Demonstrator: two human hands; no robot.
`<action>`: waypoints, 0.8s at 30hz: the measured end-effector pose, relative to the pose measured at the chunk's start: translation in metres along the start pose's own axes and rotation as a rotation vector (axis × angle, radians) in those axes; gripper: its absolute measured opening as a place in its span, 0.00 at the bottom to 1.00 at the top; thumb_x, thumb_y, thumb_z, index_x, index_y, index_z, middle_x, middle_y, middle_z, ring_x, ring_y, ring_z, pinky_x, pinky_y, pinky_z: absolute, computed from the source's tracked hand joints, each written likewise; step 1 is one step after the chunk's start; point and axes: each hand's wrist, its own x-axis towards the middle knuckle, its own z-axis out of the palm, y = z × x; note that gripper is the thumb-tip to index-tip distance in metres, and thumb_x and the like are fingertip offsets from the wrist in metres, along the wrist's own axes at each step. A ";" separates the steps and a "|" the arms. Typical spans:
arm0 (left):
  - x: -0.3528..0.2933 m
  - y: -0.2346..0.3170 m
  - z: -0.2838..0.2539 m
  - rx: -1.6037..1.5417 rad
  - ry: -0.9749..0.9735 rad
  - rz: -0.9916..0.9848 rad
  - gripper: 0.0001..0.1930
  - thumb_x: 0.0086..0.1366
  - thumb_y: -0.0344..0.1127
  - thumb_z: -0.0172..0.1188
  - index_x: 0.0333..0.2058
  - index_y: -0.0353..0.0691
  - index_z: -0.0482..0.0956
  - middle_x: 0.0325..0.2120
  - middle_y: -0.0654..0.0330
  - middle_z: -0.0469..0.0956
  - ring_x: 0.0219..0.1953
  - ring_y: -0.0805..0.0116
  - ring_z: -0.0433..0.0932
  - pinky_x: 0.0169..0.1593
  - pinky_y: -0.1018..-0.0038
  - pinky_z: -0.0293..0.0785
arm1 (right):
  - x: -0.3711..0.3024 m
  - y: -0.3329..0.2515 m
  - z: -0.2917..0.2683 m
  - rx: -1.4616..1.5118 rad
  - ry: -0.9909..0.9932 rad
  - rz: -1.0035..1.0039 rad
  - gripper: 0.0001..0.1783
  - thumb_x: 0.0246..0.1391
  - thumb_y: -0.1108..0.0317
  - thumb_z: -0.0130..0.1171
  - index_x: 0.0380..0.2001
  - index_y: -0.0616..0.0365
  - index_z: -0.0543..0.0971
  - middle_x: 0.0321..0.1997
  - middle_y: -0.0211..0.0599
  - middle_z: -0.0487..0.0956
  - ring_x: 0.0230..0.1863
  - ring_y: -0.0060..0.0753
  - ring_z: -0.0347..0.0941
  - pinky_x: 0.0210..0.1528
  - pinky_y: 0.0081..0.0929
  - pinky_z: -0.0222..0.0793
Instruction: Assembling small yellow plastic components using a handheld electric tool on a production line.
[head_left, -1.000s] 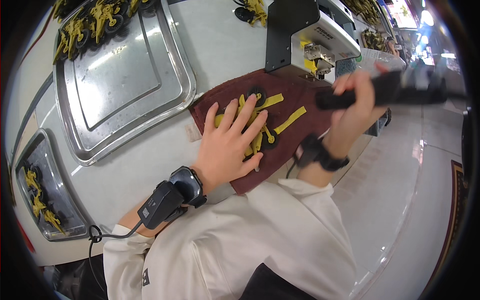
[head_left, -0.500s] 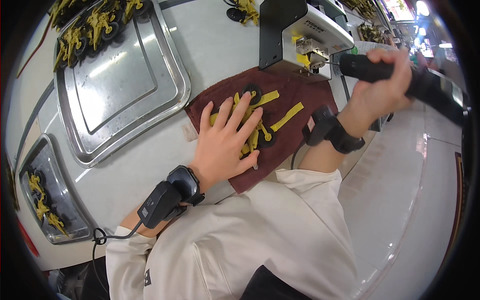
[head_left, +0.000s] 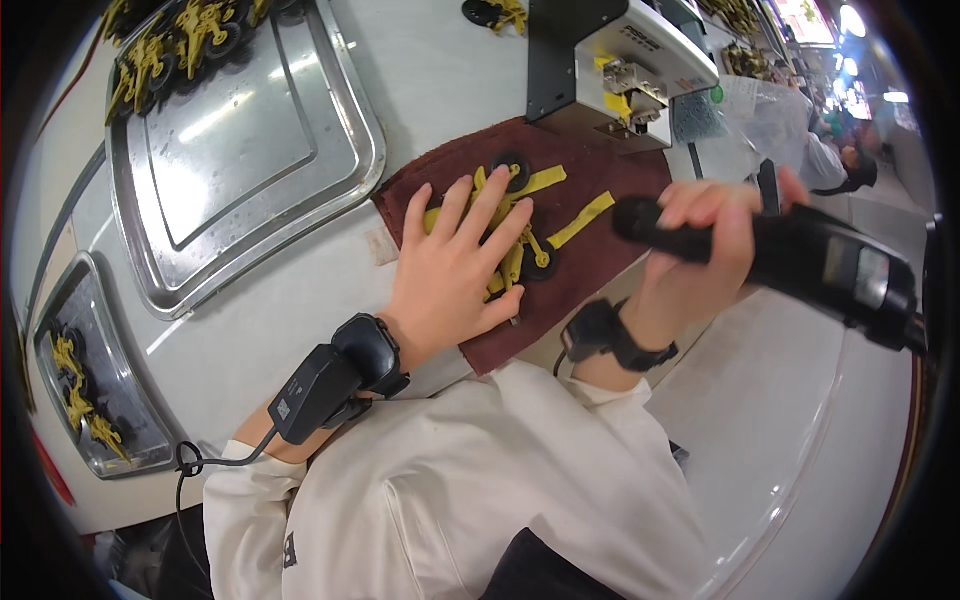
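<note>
My left hand (head_left: 455, 262) lies spread over a yellow toy with black wheels (head_left: 514, 262), which looks like a small motorbike. The fingers press down on it, and the palm hides much of its body. Under it is a maroon cloth (head_left: 560, 285). To the right of the toy, a yellow strip (head_left: 582, 220) lies on the cloth. Held in my closed right hand (head_left: 705, 235) is a black electric screwdriver (head_left: 800, 260). Its front end points left above the cloth's right edge, clear of the toy. The bit is not visible.
Beyond the cloth stands a white and black screw feeder machine (head_left: 650, 60). A large metal tray (head_left: 250, 150) at the far left bears several yellow toys. Similar toys lie in a smaller tray (head_left: 125, 390) nearer me. A clear plastic bag (head_left: 765, 110) and another person are at the far right.
My right hand has brought the screwdriver away from the screw feeder, toward me and left, to above the cloth's edge. My left hand keeps its place on the toy.
</note>
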 end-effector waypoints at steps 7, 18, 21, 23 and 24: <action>-0.002 0.000 0.001 0.040 -0.027 0.003 0.39 0.45 0.49 0.63 0.59 0.50 0.65 0.63 0.52 0.55 0.61 0.49 0.57 0.61 0.47 0.47 | 0.079 0.028 0.001 -0.102 0.158 -0.172 0.24 0.47 0.79 0.59 0.49 0.65 0.65 0.18 0.36 0.72 0.14 0.26 0.69 0.20 0.21 0.66; -0.002 -0.002 0.000 0.024 -0.038 -0.009 0.39 0.46 0.49 0.63 0.59 0.50 0.65 0.63 0.52 0.54 0.61 0.49 0.57 0.61 0.47 0.47 | 0.057 0.032 -0.001 -0.151 0.111 0.090 0.21 0.45 0.79 0.58 0.43 0.67 0.63 0.19 0.35 0.72 0.13 0.27 0.68 0.21 0.22 0.64; -0.001 -0.001 0.000 0.012 -0.022 -0.004 0.39 0.45 0.49 0.63 0.59 0.50 0.65 0.63 0.52 0.55 0.61 0.49 0.57 0.61 0.48 0.47 | 0.016 0.006 0.005 0.054 -0.040 0.140 0.29 0.48 0.77 0.54 0.53 0.67 0.58 0.18 0.35 0.69 0.16 0.26 0.66 0.23 0.24 0.65; -0.002 0.000 -0.002 0.018 -0.022 -0.015 0.39 0.45 0.49 0.63 0.59 0.50 0.65 0.63 0.52 0.55 0.61 0.50 0.57 0.61 0.48 0.48 | -0.010 -0.009 0.005 0.159 -0.160 0.156 0.42 0.50 0.76 0.54 0.64 0.64 0.44 0.20 0.35 0.69 0.17 0.28 0.67 0.25 0.26 0.67; -0.001 -0.001 -0.001 0.028 -0.015 -0.009 0.39 0.45 0.49 0.63 0.58 0.50 0.66 0.63 0.52 0.55 0.61 0.50 0.57 0.61 0.48 0.48 | -0.020 -0.015 0.003 0.187 -0.228 0.183 0.44 0.52 0.74 0.55 0.65 0.62 0.40 0.22 0.37 0.71 0.19 0.30 0.68 0.27 0.29 0.69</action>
